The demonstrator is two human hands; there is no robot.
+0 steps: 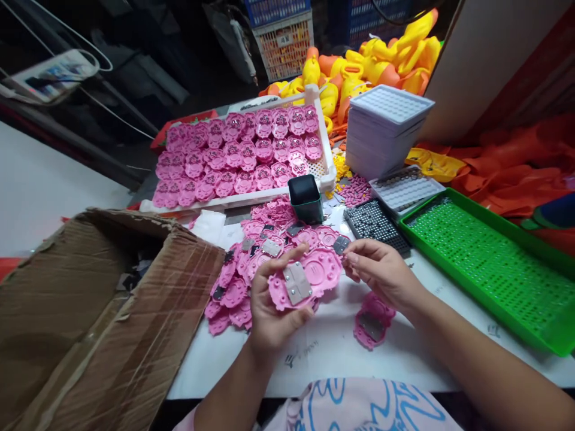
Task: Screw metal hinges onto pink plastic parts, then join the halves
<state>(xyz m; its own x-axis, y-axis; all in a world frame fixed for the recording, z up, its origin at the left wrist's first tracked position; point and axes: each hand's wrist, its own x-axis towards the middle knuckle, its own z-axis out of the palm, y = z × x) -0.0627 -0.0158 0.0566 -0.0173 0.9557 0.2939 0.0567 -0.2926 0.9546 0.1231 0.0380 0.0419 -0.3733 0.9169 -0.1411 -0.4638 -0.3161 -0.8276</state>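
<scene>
Nearest in the head view is the person's pale garment (359, 410) with blue squiggles, at the table's near edge. Just beyond it, the left hand (267, 314) grips a pink plastic piece (321, 269), thumb at the near edge and fingers behind, above the white table (327, 353). A grey plate (297, 284) with shiny screw heads sits on the left part of that piece. The right hand (389, 272) has thumb and forefinger pinched together at the piece's right end (whether something small is between them, I cannot tell). Near the right hand, a second pink piece (380, 305), also bearing a grey plate, lies on the table.

Left of and beyond the left hand spreads a pile of pink pieces (233, 293). An open cardboard box (162, 317) stands near left. Farther off, a white tray (327, 146) holds rows of pink pieces, with a dark square container (305, 191) just nearer. To the right are a green tray (548, 341) and a black tray; a stack of white trays (380, 140) stands farther back, before heaped yellow and orange items (372, 66).
</scene>
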